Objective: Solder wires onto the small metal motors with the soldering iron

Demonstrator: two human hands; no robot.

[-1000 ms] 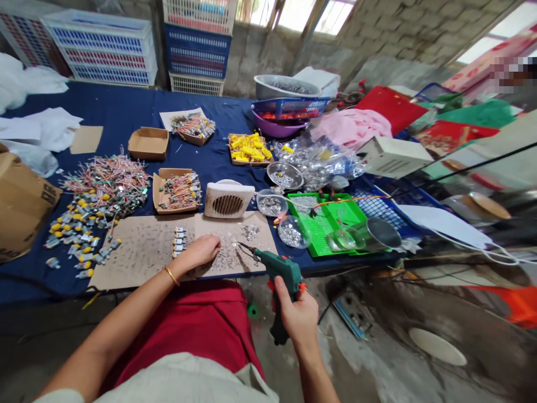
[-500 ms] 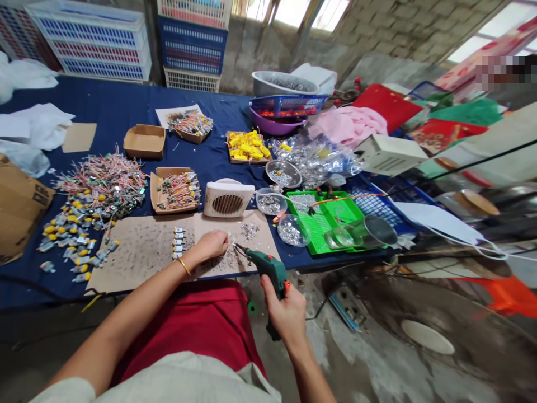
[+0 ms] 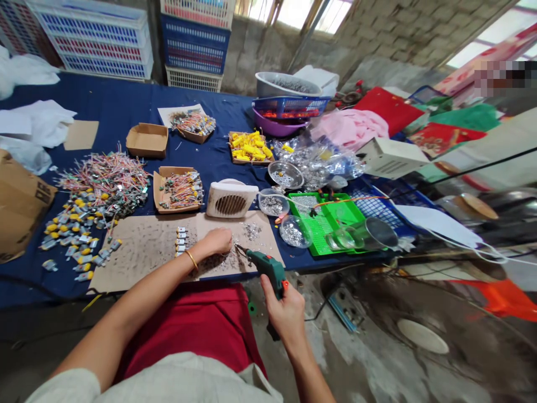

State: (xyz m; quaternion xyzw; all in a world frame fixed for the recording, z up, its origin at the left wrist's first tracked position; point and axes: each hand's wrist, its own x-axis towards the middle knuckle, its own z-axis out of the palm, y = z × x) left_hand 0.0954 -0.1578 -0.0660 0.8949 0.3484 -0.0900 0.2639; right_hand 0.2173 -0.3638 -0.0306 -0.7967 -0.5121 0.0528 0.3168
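My right hand is wrapped round the handle of a green soldering gun, whose tip points left, close to the fingers of my left hand. My left hand rests closed over the cardboard sheet; whatever its fingers pinch is too small to make out. To the left of that hand, several small motors stand in a column on the cardboard. Small metal bits lie scattered near the tip. Behind my left hand sits a white vented fan unit.
A pile of wired motors lies at the left. Cardboard trays hold wired parts and yellow pieces. Clear bowls and a green basket are at the right. Crates are stacked behind.
The whole view has shifted slightly. My left hand has moved a little to the right and upward, still closed; the soldering gun stays almost in place.
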